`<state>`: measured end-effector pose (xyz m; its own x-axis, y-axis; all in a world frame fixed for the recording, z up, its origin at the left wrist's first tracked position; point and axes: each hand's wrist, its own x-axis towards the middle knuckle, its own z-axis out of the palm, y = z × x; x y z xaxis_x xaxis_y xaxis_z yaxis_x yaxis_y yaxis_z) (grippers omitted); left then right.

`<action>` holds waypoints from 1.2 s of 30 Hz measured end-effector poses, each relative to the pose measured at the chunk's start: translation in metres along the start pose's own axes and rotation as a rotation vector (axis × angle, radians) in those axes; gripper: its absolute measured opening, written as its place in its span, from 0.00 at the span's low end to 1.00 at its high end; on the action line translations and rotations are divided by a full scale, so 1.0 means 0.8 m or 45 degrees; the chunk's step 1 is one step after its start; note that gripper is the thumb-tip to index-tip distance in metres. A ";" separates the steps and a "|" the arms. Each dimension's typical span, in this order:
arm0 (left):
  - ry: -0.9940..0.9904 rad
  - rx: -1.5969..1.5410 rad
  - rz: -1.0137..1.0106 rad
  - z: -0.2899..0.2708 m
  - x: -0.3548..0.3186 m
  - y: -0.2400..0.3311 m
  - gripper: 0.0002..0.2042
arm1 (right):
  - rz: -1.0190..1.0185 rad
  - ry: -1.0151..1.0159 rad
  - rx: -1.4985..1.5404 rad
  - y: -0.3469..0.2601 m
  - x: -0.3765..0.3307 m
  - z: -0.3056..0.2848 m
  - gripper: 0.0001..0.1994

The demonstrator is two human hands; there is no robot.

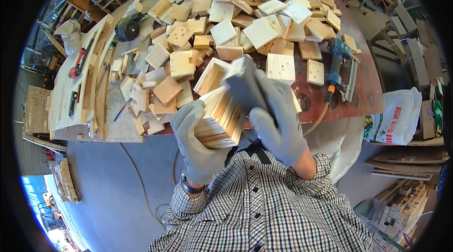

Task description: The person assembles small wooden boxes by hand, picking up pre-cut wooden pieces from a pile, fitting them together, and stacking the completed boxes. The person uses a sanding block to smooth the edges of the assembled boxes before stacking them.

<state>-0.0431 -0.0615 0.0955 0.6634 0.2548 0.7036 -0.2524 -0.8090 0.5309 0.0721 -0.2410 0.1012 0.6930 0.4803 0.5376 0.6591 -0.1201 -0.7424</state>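
The gloved left hand [198,150] grips one boxy wooden piece [219,131] with dark streaks, held before the chest. The gloved right hand [285,127] clasps one dark grey block [243,84] at the piece's upper side; from here I can't tell if they touch. Beyond, wood offcuts [261,33], too many to count, heap the tabletop [363,96]. One blue nail gun [335,63] lies to the right.
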 end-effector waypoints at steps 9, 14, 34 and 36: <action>0.012 -0.065 0.038 0.000 0.014 0.018 0.46 | 0.201 0.085 -0.158 0.023 0.024 -0.012 0.33; -0.039 -0.067 -0.034 -0.013 0.025 0.034 0.47 | -0.099 0.035 -0.124 -0.024 0.026 -0.031 0.34; 0.009 -0.272 -0.139 -0.024 -0.002 -0.002 0.44 | 0.146 0.128 -0.118 0.025 0.047 -0.038 0.30; -0.015 -0.161 -0.209 -0.027 -0.006 -0.007 0.48 | 0.074 0.085 -0.046 -0.012 0.044 -0.051 0.30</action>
<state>-0.0605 -0.0467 0.0992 0.7110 0.3707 0.5976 -0.2262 -0.6840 0.6935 0.1025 -0.2584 0.1435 0.7476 0.4130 0.5201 0.6264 -0.1783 -0.7588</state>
